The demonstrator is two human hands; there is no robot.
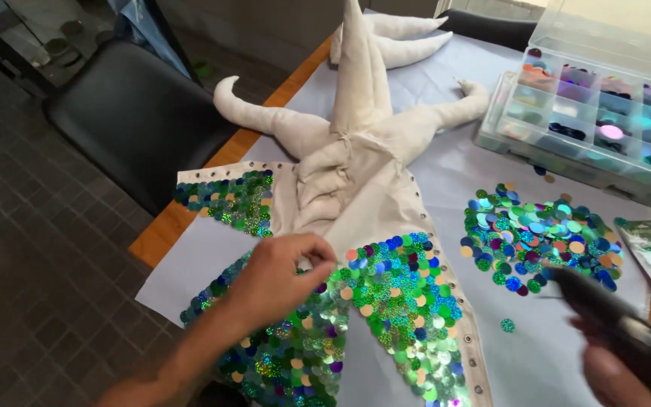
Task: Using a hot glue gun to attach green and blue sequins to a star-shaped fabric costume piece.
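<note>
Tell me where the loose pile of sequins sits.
In the head view, the loose pile of sequins lies right of the sequinned fabric piece, below the clear compartment box, beside the right hand.

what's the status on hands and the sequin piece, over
Left hand pinching at sequined fabric. Right hand holding glue gun beside it. Loose sequin pile nearby, nothing blocking.

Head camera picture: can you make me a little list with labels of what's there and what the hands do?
Left hand: pinching at the sequin cloth
Right hand: holding a black glue gun
Toy: cream stuffed shape with long arms
Loose sequins: pile, right of the cloth
Sequin box: clear, lid open, far right
Table cover: pale sheet
Chair: black, left
</note>
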